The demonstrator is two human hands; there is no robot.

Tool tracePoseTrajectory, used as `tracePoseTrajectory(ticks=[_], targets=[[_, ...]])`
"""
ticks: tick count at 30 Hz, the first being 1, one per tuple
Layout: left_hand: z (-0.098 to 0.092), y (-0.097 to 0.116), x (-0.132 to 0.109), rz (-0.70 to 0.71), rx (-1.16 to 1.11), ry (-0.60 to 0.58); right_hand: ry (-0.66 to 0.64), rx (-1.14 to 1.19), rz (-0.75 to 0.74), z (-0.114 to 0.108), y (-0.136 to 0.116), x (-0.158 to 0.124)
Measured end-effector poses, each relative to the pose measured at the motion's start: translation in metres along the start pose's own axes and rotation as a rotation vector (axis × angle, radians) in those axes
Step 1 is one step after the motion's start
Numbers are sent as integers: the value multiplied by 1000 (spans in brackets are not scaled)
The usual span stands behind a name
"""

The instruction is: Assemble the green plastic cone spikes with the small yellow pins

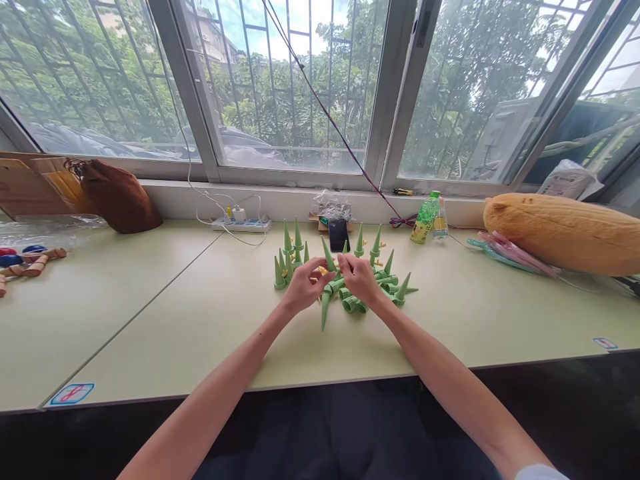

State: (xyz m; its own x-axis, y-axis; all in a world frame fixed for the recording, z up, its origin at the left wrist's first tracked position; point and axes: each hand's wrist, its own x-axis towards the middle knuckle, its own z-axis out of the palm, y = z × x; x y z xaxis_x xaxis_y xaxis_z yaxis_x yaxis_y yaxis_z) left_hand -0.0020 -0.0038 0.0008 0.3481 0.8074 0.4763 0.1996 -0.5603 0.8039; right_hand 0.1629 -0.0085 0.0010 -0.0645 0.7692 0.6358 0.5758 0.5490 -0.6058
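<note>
My left hand (pixel 306 285) is closed, its thumb and fingertips at the lower part of a green cone-shaped plastic spike (pixel 328 256) that points up. Right beside it, my right hand (pixel 359 277) is closed in a pinch. What its fingers hold is too small and covered to make out. Around both hands are several more green spikes: some stand upright, like the left one (pixel 279 275), and one (pixel 325 312) points toward me. Short green threaded tubes (pixel 350 304) lie under my right hand. Small yellow valve-like pieces (pixel 383 244) stick out from some of the spikes.
Behind the spikes lie a dark phone (pixel 339 236) and a power strip (pixel 242 225) with white cables. A green-labelled bottle (pixel 425 219) and a tan plush (pixel 565 230) are to the right. On the left are a brown pouch (pixel 119 197) and wooden toys (pixel 35 265).
</note>
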Motion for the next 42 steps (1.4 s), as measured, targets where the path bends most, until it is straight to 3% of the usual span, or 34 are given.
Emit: tracePoseTrajectory(ticks=[14,20,26,28,32,34,42], targets=[[0,1,0,112,131,8,-26,21,40,-1,-3,2],[1,2,1,130,194,65,7,24,51,2,-3,1],[0,5,4,-57,109,156,70,22,72,-1,-3,0],[0,5,4,-178,35,108,69,25,64,-1,-3,-1],[0,8,4,-383,-168,-113,10,15,23,2,-2,-2],[0,10,3,-423,-220,-165,-15,14,6,3,-1,-2],[-2,10,3,-461,-320,-163,-16,51,4,3,-1,-2]])
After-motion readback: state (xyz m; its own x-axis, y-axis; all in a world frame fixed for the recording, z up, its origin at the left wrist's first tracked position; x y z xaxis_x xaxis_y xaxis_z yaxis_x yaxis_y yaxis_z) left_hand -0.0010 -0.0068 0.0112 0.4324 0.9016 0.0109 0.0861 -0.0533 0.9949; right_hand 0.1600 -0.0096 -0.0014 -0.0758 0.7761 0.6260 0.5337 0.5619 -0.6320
